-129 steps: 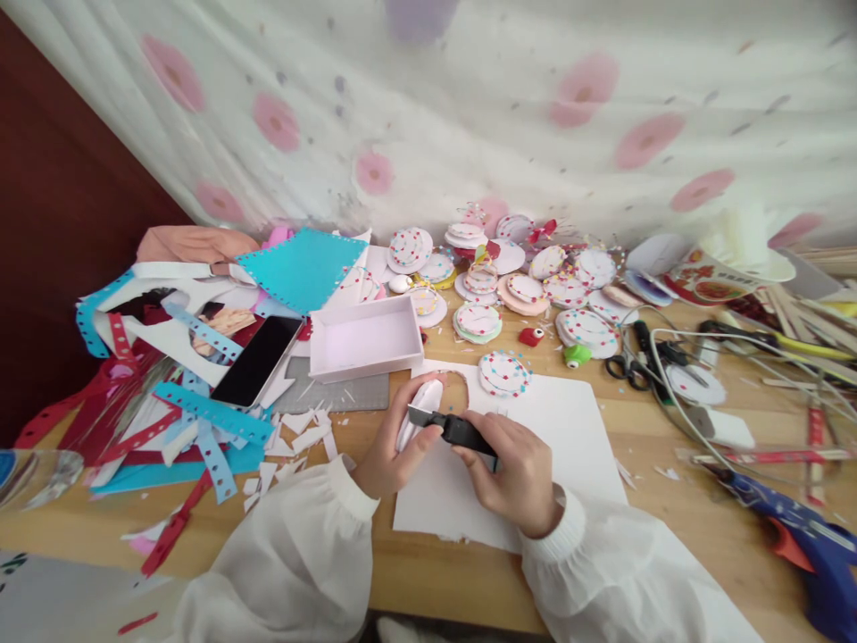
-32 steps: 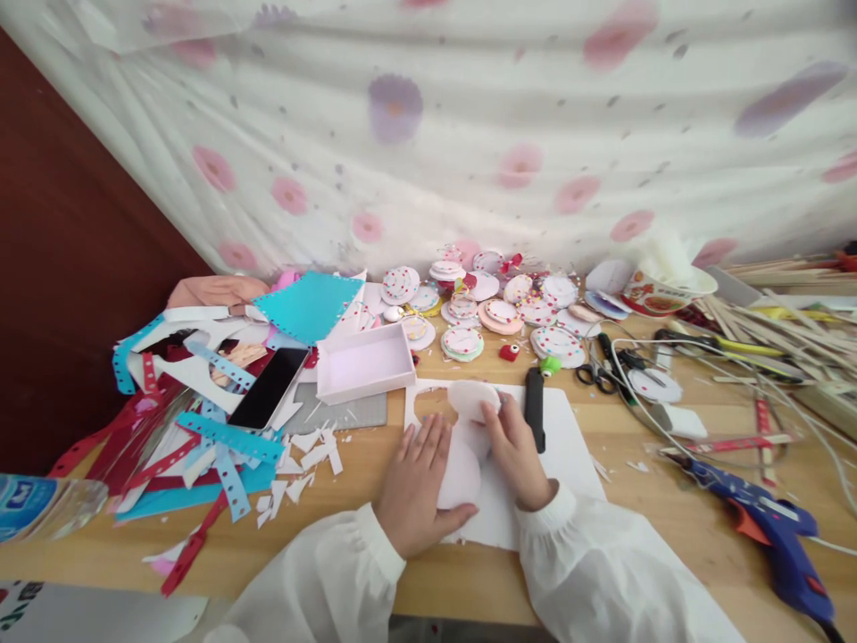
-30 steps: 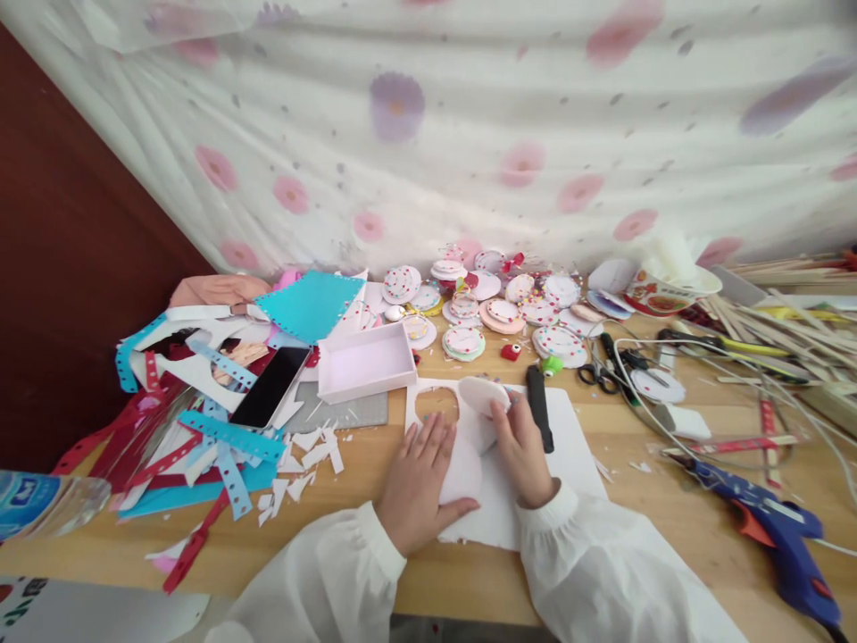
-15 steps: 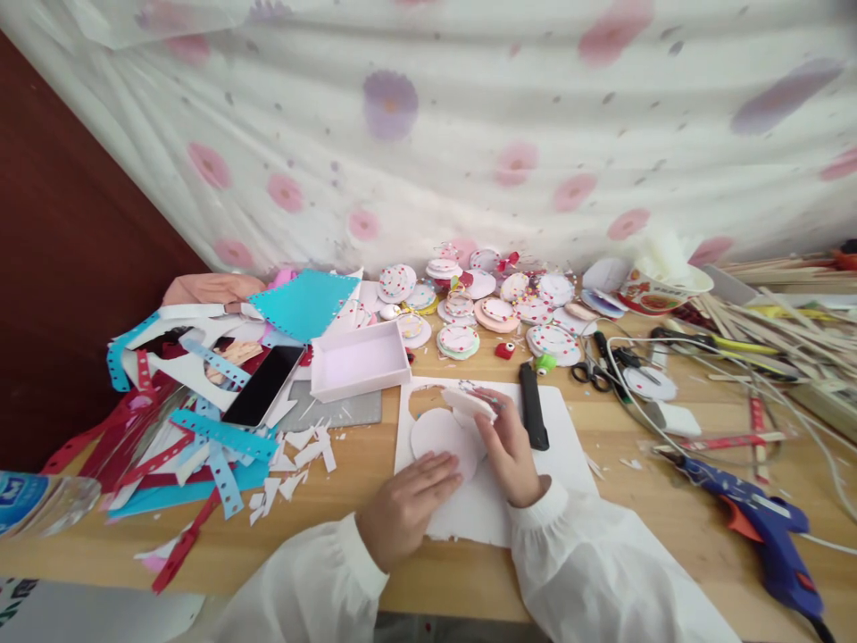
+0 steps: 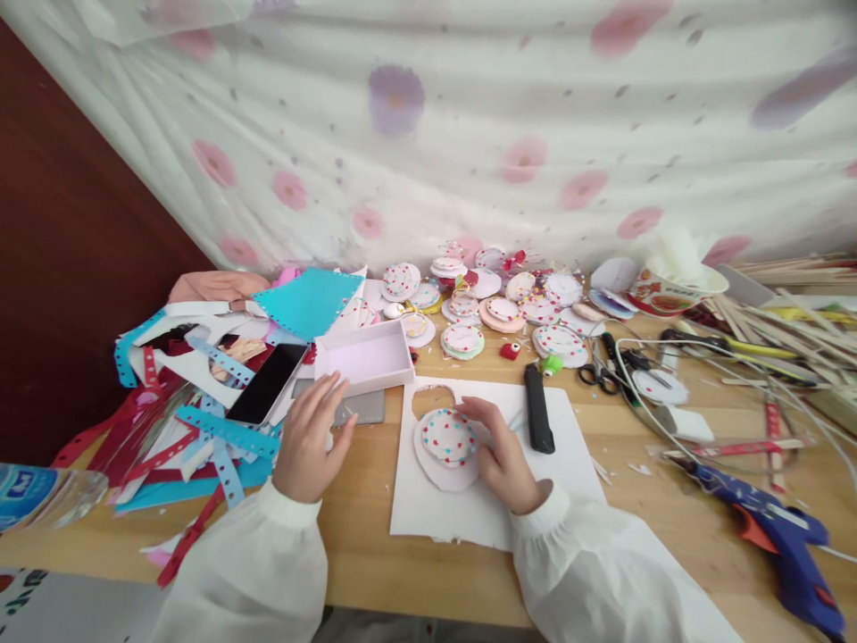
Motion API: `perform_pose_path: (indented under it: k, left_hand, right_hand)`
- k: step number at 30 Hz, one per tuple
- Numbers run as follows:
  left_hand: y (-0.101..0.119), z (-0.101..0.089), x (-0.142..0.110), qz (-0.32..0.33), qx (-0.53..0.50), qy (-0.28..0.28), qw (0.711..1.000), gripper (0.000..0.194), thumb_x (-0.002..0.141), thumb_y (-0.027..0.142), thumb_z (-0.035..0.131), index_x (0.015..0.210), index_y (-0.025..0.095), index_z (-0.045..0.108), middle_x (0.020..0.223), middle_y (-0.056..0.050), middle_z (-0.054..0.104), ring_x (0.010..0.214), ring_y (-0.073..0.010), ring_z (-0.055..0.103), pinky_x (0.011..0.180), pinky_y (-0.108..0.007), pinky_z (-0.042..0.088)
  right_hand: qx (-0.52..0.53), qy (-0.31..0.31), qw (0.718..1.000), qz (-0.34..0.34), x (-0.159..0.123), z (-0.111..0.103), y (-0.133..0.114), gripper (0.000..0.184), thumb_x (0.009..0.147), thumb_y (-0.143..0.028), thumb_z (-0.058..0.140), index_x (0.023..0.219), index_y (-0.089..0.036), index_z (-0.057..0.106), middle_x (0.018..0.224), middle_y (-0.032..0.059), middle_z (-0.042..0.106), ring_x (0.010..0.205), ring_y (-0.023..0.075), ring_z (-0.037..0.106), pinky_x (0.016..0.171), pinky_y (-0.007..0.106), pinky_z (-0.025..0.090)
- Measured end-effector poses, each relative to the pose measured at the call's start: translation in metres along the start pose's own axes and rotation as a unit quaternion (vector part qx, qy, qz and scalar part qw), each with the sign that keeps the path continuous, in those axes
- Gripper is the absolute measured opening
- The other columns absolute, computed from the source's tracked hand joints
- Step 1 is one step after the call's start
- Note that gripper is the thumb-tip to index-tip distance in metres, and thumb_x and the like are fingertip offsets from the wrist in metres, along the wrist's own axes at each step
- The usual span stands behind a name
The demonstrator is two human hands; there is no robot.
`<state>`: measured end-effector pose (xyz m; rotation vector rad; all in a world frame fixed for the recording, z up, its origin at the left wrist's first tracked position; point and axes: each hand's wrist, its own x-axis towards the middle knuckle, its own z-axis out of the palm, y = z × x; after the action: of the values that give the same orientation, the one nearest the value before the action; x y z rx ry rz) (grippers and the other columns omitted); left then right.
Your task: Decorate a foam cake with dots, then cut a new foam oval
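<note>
A small white paper disc with red and blue dots (image 5: 448, 438) lies flat over a larger plain paper circle (image 5: 447, 480), on a white sheet (image 5: 562, 420) with a round cut-out. At the disc's upper right edge rests my right hand (image 5: 507, 460), its index finger and thumb apart; whether they touch the disc I cannot tell exactly. My left hand (image 5: 309, 439) is raised with spread fingers and holds nothing. It is nearest to the pink box (image 5: 367, 359) and the grey cutting mat (image 5: 368, 408).
A black-handled cutter (image 5: 539, 411) lies on the sheet's right side. Several dotted discs (image 5: 502, 313) stand behind. Left are paper scraps (image 5: 228, 438), a phone (image 5: 268, 384) and a bottle (image 5: 50, 496). Scissors (image 5: 598, 379), cables and a blue glue gun (image 5: 769, 527) lie right.
The tilted disc in my right hand now lies flat on the larger circle, dots up. My left hand has lifted off that circle and moved left, fingers spreading.
</note>
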<state>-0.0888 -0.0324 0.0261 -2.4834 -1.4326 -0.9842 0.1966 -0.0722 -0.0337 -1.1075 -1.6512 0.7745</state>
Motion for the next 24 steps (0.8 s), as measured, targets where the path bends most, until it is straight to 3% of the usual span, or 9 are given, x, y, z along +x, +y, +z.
perform_pose_path:
  k: [3,5,8,12,15,21,24]
  left_hand:
    - [-0.018,0.014,0.012,0.010,0.073,-0.057,0.996,0.046,0.088,0.029,0.053,0.133,0.017,0.048,0.123,-0.014,0.061,0.115,-0.0313,0.056,0.096,-0.048,0.045]
    - [-0.026,0.022,0.013,0.033,0.102,-0.080,0.991,0.033,0.089,0.019,0.046,0.120,0.018,0.059,0.104,-0.011,0.070,0.098,-0.0275,0.064,0.085,-0.042,0.050]
    - [-0.028,0.028,0.003,0.073,0.137,-0.061,0.986,0.038,0.085,0.005,0.040,0.108,0.019,0.066,0.095,-0.007,0.073,0.086,-0.0234,0.067,0.078,-0.037,0.050]
    - [-0.017,0.028,-0.014,0.110,0.154,-0.021,0.982,0.040,0.082,0.002,0.042,0.105,0.021,0.068,0.095,-0.004,0.074,0.084,-0.0213,0.068,0.075,-0.034,0.050]
    - [-0.007,0.027,-0.017,0.105,0.144,-0.029,0.984,0.037,0.082,0.003,0.043,0.101,0.021,0.069,0.095,-0.004,0.074,0.082,-0.0203,0.068,0.073,-0.032,0.051]
    - [0.006,0.018,0.007,0.026,0.148,-0.179,0.972,0.019,0.084,0.023,0.051,0.086,0.019,0.070,0.095,-0.007,0.072,0.086,-0.0229,0.067,0.066,-0.031,0.050]
    - [0.004,0.015,0.023,-0.004,0.123,-0.231,0.965,0.025,0.090,0.030,0.046,0.091,0.020,0.069,0.092,-0.006,0.071,0.083,-0.0208,0.067,0.064,-0.029,0.048]
  right_hand:
    - [0.010,0.012,1.000,0.021,0.000,0.001,0.002,0.074,0.059,0.001,0.034,0.129,-0.024,0.037,0.116,0.0083,0.059,0.108,0.0200,0.060,0.098,0.047,0.046]
    - [0.017,0.018,0.999,0.030,0.000,0.001,0.003,0.072,0.061,0.001,0.034,0.128,-0.024,0.037,0.114,0.0083,0.060,0.106,0.0195,0.061,0.096,0.046,0.047]
    - [0.025,0.025,0.998,0.042,0.000,0.001,0.003,0.067,0.065,0.001,0.034,0.127,-0.024,0.037,0.112,0.0082,0.062,0.102,0.0189,0.063,0.092,0.044,0.049]
    - [0.027,0.027,0.998,0.053,0.000,0.002,0.002,0.064,0.067,0.001,0.035,0.126,-0.024,0.038,0.111,0.0078,0.062,0.101,0.0184,0.063,0.092,0.043,0.050]
    - [0.028,0.026,0.998,0.056,0.000,0.002,0.003,0.062,0.068,0.001,0.034,0.125,-0.024,0.038,0.112,0.0078,0.062,0.101,0.0182,0.063,0.091,0.042,0.050]
    - [0.027,0.015,0.998,0.052,0.002,0.002,0.004,0.061,0.069,0.003,0.034,0.122,-0.024,0.040,0.111,0.0068,0.062,0.102,0.0176,0.062,0.093,0.041,0.048]
    - [0.024,0.015,0.998,0.056,0.002,0.002,0.004,0.057,0.069,0.003,0.034,0.119,-0.024,0.043,0.110,0.0061,0.062,0.101,0.0174,0.061,0.092,0.040,0.048]
